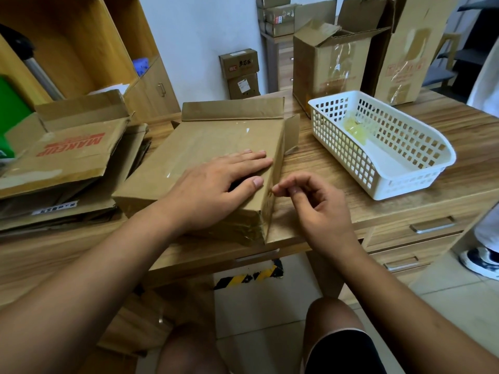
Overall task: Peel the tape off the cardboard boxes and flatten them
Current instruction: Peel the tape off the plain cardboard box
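Wooden counter (337,168), cluttered room. The cardboard box (216,136) lies on it, unflattened, under the left grip (216,190), which presses flat with straight fingers. The right grip (310,203), just beside, pinches thumb to forefinger at the tape (269,201) on the box's side wall. Step judged: peeling. Next: a steady pull. White basket (378,184) beyond the right grip; flattened stack (67,157) left of the left grip.

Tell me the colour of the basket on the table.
White, with a grid of holes; the basket shows in the head view.
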Available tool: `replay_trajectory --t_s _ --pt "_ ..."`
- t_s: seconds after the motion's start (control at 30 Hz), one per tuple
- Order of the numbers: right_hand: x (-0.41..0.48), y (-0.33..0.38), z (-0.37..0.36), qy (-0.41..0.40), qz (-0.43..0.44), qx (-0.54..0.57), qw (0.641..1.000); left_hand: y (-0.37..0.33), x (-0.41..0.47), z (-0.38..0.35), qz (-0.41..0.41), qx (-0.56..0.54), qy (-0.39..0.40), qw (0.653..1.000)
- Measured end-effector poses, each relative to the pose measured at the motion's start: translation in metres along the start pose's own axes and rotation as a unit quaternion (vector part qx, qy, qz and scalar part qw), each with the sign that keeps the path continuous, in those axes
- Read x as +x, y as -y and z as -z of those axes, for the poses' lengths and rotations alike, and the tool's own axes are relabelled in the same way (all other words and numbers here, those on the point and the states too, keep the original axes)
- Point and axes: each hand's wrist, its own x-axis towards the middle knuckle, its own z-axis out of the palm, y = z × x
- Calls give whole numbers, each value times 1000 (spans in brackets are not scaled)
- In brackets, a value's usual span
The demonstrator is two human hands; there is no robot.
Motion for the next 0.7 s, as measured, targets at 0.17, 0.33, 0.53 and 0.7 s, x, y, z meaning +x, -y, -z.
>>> replay_trajectory --t_s 0.17,0.33,0.53,0.7 --pt "1 0 -2 -32 1 42 999 1 0 0 2 -2 -2 1000" --pt "1 0 -1 -16 3 16 1000 0 0 0 0 0 -8 1000" --pt "-1 2 0 -3 13 -2 1000 0 -1 -1 -3 -1 -11 1000" --pt "0 1 -1 -13 -12 32 999 0 -1 0 1 -8 -8 1000"
